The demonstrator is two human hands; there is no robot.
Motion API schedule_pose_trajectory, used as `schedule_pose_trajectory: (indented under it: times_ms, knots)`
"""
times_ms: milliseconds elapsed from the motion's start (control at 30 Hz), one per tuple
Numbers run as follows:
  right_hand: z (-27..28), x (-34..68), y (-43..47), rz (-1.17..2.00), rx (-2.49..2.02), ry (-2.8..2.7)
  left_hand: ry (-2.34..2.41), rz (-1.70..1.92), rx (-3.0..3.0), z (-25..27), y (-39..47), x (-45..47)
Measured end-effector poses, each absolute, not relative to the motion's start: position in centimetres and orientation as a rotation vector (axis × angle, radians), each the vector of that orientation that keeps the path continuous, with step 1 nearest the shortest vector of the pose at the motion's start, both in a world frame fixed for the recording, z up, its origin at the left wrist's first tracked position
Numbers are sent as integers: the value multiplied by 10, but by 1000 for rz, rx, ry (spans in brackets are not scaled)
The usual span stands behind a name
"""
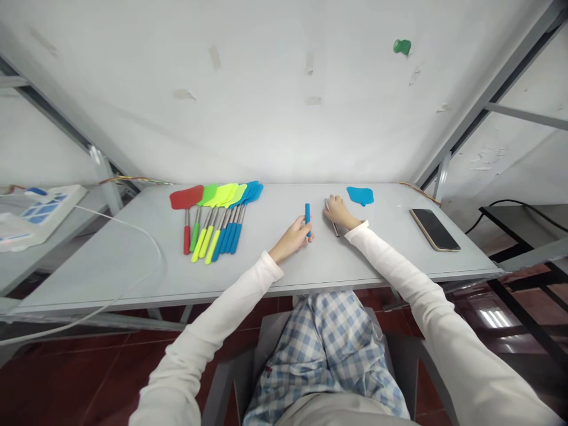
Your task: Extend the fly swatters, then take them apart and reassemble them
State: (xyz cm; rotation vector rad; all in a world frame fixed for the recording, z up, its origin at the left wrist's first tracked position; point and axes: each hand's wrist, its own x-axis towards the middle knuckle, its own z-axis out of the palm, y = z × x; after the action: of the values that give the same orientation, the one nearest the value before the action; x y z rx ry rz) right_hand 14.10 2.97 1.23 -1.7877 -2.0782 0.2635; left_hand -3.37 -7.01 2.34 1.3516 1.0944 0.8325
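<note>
My left arm slanted forward and inward, its left grip fingers curled inward; my right arm angled in opposite, its right grip back-up, fingers bent.

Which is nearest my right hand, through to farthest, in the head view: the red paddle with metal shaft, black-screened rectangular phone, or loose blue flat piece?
From your right hand:
1. Loose blue flat piece: just beyond it, slightly right.
2. Black-screened rectangular phone: farther right.
3. Red paddle with metal shaft: far left, ending the row.
</note>
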Motion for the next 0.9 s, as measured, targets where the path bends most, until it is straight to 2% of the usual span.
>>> schedule_pose_trajectory:
  times_ms: [133, 300, 433, 500, 600, 700, 833, 900]
  knots:
    - [20, 143, 4, 231, -1742, -2097, 1235, 787, 1608, 17, -59, -29]
    - [29, 141, -23, 683, -1305, -2034, 1201, 630, 1770, 20, -64, -8]
    - [32, 164, -21, 899, -1364, -1847, 1201, 690, 1890, 19, -65, -14]
    - [32, 192, -17, 693, -1544, -1825, 1376, 765, 2008, 17, -61, -36]
    - [29, 243, -16, 159, -1977, -1828, 1938, 798, 2188, 11, -60, -86]
    - [18, 283, -23, -66, -2279, -1897, 2478, 624, 2094, 3, -70, -132]
    - [3, 288, -31, -362, -2206, -1893, 2588, 421, 2134, 0, -81, -158]
    - [2, 270, -30, -362, -2090, -1870, 2584, 391, 2164, 2, -78, -160]
